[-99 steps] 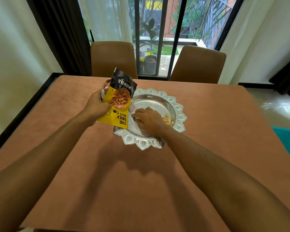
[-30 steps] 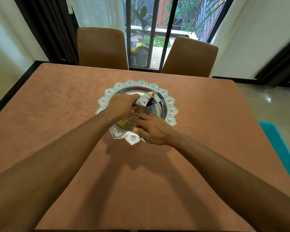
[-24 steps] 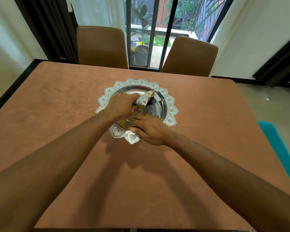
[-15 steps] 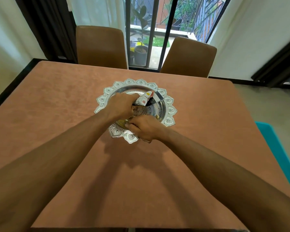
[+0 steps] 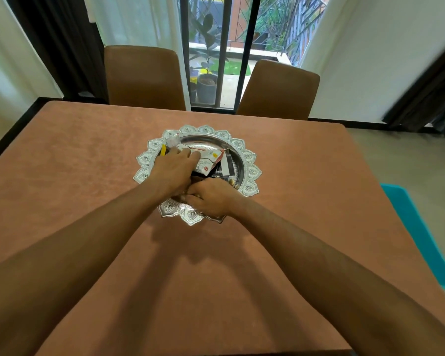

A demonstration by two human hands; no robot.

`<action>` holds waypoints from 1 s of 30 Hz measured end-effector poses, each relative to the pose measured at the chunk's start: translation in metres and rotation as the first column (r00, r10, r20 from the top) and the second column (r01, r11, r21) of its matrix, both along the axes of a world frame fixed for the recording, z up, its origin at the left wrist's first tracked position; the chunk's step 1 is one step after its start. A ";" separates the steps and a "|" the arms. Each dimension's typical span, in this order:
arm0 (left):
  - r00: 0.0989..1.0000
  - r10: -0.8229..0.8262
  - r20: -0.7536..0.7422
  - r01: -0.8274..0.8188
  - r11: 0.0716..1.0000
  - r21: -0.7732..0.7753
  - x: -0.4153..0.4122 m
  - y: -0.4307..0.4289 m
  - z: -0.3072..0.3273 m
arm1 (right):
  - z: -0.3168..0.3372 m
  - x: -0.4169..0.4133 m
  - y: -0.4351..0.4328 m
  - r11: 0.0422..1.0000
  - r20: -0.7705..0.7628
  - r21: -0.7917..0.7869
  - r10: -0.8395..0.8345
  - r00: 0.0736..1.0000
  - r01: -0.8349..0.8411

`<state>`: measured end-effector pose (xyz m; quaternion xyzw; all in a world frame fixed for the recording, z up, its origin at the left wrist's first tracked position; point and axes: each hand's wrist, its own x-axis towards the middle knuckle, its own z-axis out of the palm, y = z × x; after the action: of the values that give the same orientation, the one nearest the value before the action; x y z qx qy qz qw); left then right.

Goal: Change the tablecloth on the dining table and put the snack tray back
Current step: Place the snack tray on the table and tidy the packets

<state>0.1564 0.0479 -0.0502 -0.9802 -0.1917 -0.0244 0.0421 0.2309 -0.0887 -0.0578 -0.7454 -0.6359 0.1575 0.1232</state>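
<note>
Down from where it was held up over the snack tray (image 5: 252, 172), the yellow packet (image 5: 163, 150) now lies in the tray, only a sliver of it showing past the left hand (image 5: 174, 168). That hand's fingers (image 5: 190, 154) bend down over a white packet (image 5: 209, 160), likely to settle the pile inside the rim; whether they clasp anything I cannot tell. The right hand (image 5: 211, 199) has drawn back to the near rim, its fingers curled inward beside the left wrist, and what they hold, if anything, is hidden. A few loose nuts (image 5: 232, 181) sit in the tray's right side.

The tray rests mid-tabletop on the brown tablecloth (image 5: 88, 181), which lies flat, so the task looks nearly done. Two chairs (image 5: 143, 78) stand at the far edge, well apart from the tray, with a potted plant (image 5: 207, 84) beyond the window bars. Nothing near obstructs either hand.
</note>
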 end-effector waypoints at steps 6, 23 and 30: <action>0.998 0.045 -0.050 -0.051 0.991 -0.121 -0.002 0.011 0.002 | -0.002 -0.001 -0.005 0.996 0.014 0.077 0.047 0.999 -0.048; 0.879 0.381 0.285 0.040 0.539 -0.842 -0.026 0.009 0.030 | 0.004 0.000 -0.003 0.969 -0.063 0.243 -0.038 0.997 0.052; 0.506 0.849 0.152 0.290 -0.002 -0.957 -0.054 -0.054 0.026 | 0.024 -0.017 0.010 0.765 -0.456 0.398 -0.314 0.833 0.507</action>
<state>0.1027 -0.0064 -0.0245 -0.5191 -0.3860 -0.2977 -0.7021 0.2140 -0.0787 -0.0334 -0.7671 -0.4379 0.0893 0.4603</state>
